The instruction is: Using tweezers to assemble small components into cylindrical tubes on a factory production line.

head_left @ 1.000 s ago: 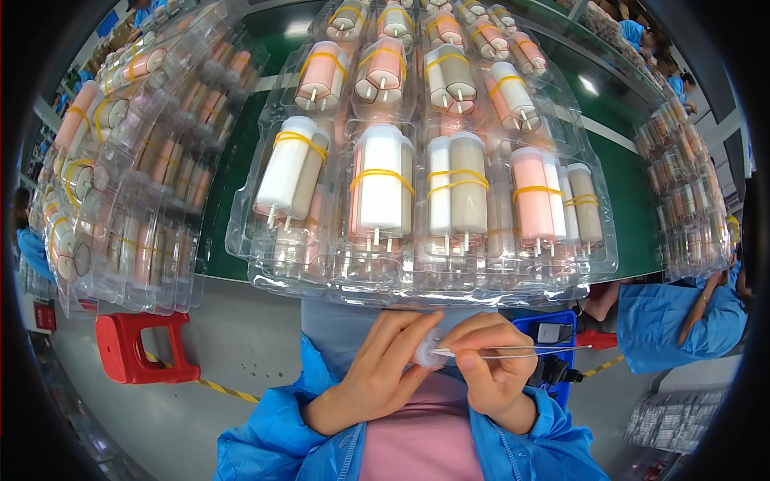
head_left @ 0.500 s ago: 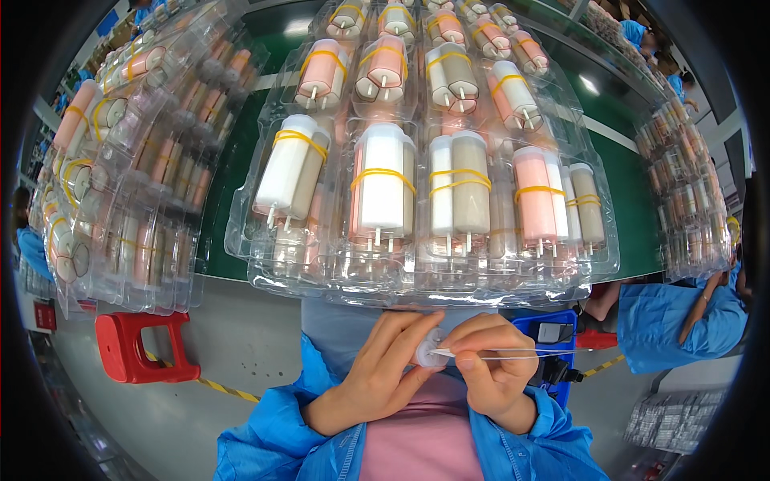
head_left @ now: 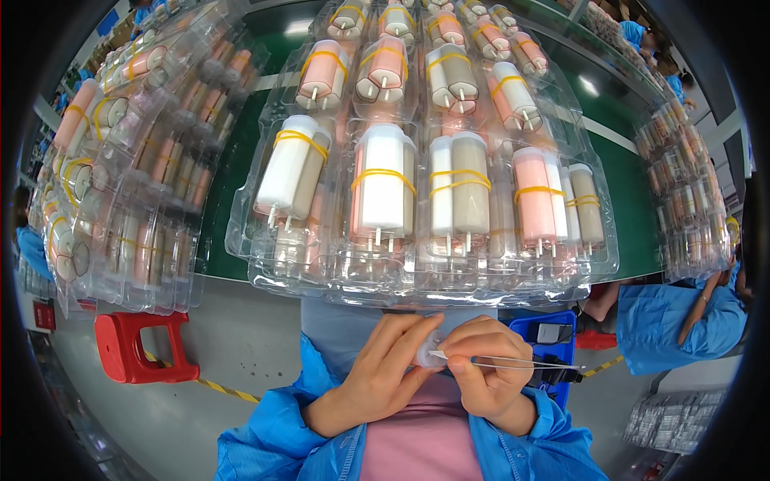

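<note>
Low in front of me, close to my body, my left hand (head_left: 388, 361) grips a small round translucent plastic piece (head_left: 428, 350) between thumb and fingers, its face turned to the right. Against that piece, my right hand (head_left: 491, 370) is closed, thumb and forefinger pinching a thin white pointed bit (head_left: 438, 353). Metal tweezers (head_left: 533, 365) lie in the same hand, two slim arms sticking out to the right. The fingers hide where the white bit ends and whether it joins the tweezers.
Clear plastic trays (head_left: 337, 280) of pink, white and grey cylinders in yellow bands fill the green table (head_left: 228, 216) ahead. More stacked trays stand left (head_left: 168, 232) and right (head_left: 682, 200). A red stool (head_left: 132, 349), blue crate (head_left: 521, 325) and a blue-clad co-worker (head_left: 682, 321) are nearby.
The tweezers' outer ends have tipped slightly downward at the right as my right hand turned a little. My left hand keeps its hold on the plastic piece.
</note>
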Demonstrator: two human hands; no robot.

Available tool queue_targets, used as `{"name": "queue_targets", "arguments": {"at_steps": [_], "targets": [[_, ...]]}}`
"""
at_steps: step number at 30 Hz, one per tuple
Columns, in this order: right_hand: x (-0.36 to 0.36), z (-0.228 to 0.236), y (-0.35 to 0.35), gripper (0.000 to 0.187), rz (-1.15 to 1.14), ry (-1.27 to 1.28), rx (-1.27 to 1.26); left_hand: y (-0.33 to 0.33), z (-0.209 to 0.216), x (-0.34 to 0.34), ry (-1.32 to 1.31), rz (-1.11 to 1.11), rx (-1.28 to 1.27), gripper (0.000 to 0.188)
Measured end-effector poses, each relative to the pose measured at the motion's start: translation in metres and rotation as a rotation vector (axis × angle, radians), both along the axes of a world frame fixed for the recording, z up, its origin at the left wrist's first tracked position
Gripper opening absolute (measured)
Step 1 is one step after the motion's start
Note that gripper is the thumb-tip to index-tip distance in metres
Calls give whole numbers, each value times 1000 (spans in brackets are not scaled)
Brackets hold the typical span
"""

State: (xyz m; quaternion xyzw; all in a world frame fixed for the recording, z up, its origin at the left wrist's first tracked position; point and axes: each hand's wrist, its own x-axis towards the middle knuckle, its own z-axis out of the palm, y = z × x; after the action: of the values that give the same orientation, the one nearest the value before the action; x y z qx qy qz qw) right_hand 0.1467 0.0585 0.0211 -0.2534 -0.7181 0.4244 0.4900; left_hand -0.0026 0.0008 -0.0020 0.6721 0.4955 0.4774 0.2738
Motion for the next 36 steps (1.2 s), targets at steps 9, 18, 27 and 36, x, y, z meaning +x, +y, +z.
{"name": "queue_targets", "arguments": {"at_steps": [9,18,27,36], "targets": [[-1,11,4,8,13,-61,-124,3,-9,1,143,67,120,66],[5,-8,-9,11,10,229,-275,-1,-3,-1,33,55,38,55],[6,-3,-8,13,72,140,-258,-4,-10,8,-363,55,-58,47],[1,-2,-3,14,33,129,-84,-6,-21,10,-394,-29,-81,44]]}}
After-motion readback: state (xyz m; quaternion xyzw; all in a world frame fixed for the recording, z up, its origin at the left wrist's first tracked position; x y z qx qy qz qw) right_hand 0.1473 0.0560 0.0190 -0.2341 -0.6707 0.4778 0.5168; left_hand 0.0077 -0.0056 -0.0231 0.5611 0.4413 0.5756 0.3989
